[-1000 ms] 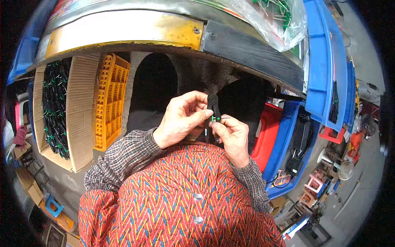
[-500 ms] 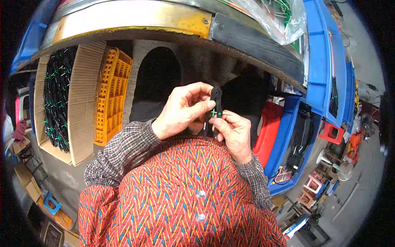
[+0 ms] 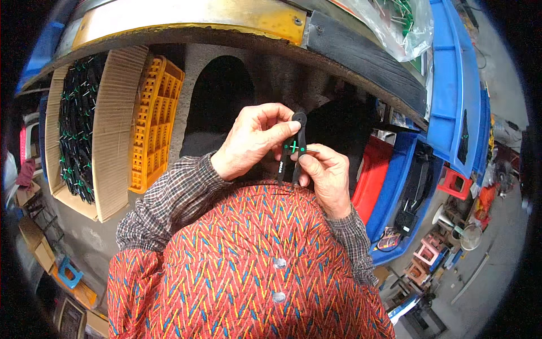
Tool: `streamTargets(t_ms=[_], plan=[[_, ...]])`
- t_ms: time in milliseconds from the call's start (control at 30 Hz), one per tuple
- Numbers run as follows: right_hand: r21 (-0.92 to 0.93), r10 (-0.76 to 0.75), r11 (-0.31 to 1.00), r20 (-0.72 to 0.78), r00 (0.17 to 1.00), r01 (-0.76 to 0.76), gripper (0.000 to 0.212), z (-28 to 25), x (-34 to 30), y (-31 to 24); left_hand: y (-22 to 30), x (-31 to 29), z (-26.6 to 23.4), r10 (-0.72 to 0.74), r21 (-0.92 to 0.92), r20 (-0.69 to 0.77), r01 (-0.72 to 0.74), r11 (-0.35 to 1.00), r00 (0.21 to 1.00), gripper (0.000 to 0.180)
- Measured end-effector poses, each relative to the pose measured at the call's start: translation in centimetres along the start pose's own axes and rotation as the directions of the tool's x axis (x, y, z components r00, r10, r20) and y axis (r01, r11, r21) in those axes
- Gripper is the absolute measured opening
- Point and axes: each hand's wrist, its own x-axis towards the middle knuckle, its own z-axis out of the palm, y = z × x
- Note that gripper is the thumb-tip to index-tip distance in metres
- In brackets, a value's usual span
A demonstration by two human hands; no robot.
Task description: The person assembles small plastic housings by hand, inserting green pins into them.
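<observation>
Held in front of my lap is a black hinged tool [image 3: 301, 135] with two narrow arms spread into an upside-down V. A small green cross-shaped piece [image 3: 293, 146] sits between the arms, and green dots show on them. My left hand [image 3: 257, 138] pinches the tool near its rounded top joint, thumb on the front. Lower down, my right hand [image 3: 327, 172] grips the right arm between thumb and fingers. Its fingertips are close to the green piece; whether they touch it I cannot tell.
On the left stands a cardboard box [image 3: 117, 130] packed with similar black tools [image 3: 78, 130], beside a yellow plastic crate [image 3: 155, 124]. A workbench edge [image 3: 186, 25] crosses ahead. A plastic bag of green-ended pins [image 3: 403, 28], blue bins [image 3: 446, 90] and a red container [image 3: 374, 178] are right.
The tool's arms are spread wider, and the green cross-shaped piece now shows plainly between them. My left fingers have moved up toward the joint. The view has shifted slightly.
</observation>
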Motion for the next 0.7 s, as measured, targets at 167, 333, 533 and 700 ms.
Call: streamTargets(t_ms=[167,333,533,700], plan=[[-0.039,-0.005,0.999,-0.016,1.000,0.004,0.017,0.1,0.3,0.0,-0.1,0.1,-0.1,-0.055,-0.069,-0.023,0.053,0.996,0.998,0.013],[-0.087,0.000,0.996,-0.029,1.000,-0.003,0.017,0.5,1.1,-0.6,-0.1,0.1,-0.1,-0.044,-0.059,-0.024,0.042,0.997,0.999,0.014],[-0.213,-0.033,0.976,0.010,0.999,0.035,0.018,0.5,1.6,-1.1,-0.3,0.3,-0.1,-0.008,0.030,-0.062,0.010,1.000,0.998,0.015],[-0.059,0.010,0.998,0.044,0.999,-0.007,0.019,1.1,1.7,-1.7,-0.3,0.2,-0.1,-0.035,0.024,-0.070,0.037,0.999,0.997,0.016]])
